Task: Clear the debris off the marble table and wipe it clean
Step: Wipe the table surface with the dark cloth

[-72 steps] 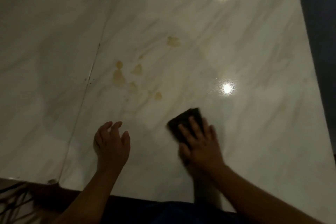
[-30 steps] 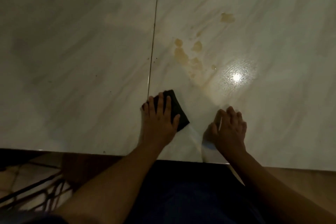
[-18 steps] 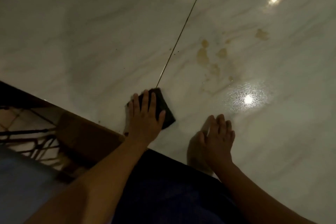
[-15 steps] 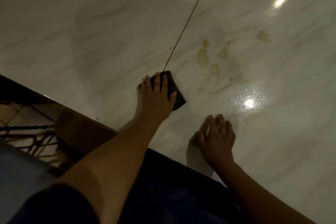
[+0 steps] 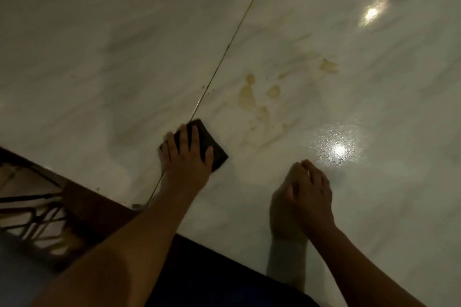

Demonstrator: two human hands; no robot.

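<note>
A white marble table [image 5: 99, 57] with grey veins fills the view. My left hand [image 5: 185, 159] presses flat on a dark square wiping pad [image 5: 215, 151], which lies across the thin seam [image 5: 224, 55] between two slabs, near the table's front edge. Yellowish-brown stains [image 5: 247, 93] are spread just beyond and right of the pad, with another blotch [image 5: 329, 67] farther right. Tiny dark specks [image 5: 208, 88] sit along the seam. My right hand [image 5: 309, 192] rests on the marble to the right, fingers loosely curled, holding nothing.
The table's front edge [image 5: 82, 182] runs diagonally at lower left, with a brown rim below it. Dark metal bars [image 5: 32, 212] show under the table at far left. Lamp reflections glare on the wet marble [image 5: 339, 149].
The pad passed from my right hand to my left. The left hand has rubbed it back and forth at the seam's near end. My right hand stays resting on the marble.
</note>
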